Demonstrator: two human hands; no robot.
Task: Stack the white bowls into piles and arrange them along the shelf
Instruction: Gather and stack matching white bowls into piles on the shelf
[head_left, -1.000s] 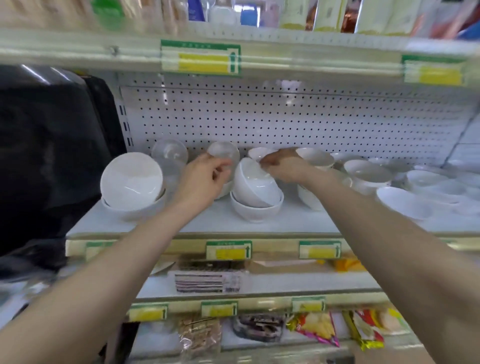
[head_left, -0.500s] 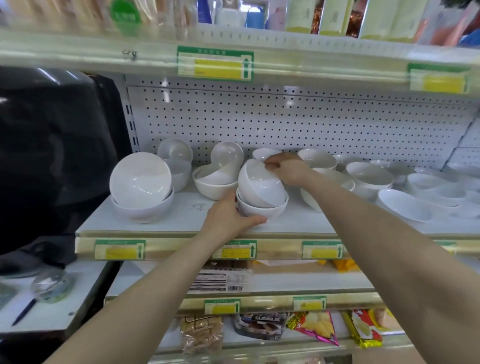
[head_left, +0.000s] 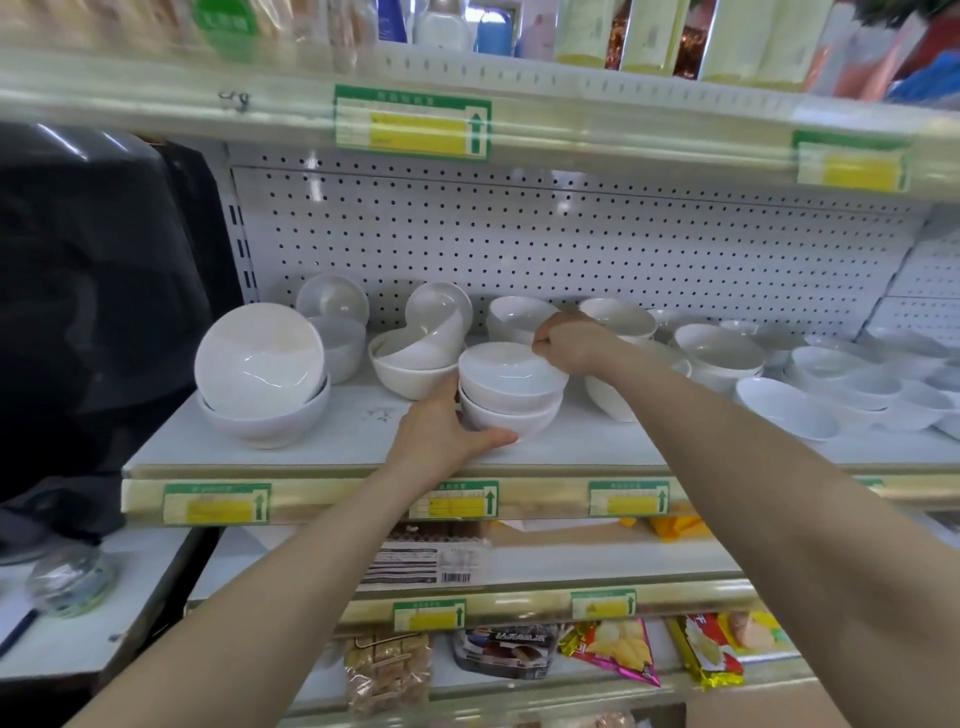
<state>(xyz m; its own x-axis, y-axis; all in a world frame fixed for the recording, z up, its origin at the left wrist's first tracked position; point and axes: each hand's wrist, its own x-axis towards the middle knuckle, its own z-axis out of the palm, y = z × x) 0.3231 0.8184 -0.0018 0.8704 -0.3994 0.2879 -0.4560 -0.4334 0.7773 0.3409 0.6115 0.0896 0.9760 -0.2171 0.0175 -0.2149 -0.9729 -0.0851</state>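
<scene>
Bowls (head_left: 511, 395): 2 glossy white, nested, gripped by both hands.

Two white bowls (head_left: 511, 395) sat nested upright near the shelf (head_left: 332, 441) front; other white bowls (head_left: 262, 374) lay tilted in loose pairs around them.

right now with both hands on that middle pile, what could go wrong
1. The top bowl sits crooked in the lower bowl; it might slip off if the right hand lets go.
2. The left pile's upper bowl is tipped on edge near the shelf front; a nudge could roll it off.
</scene>
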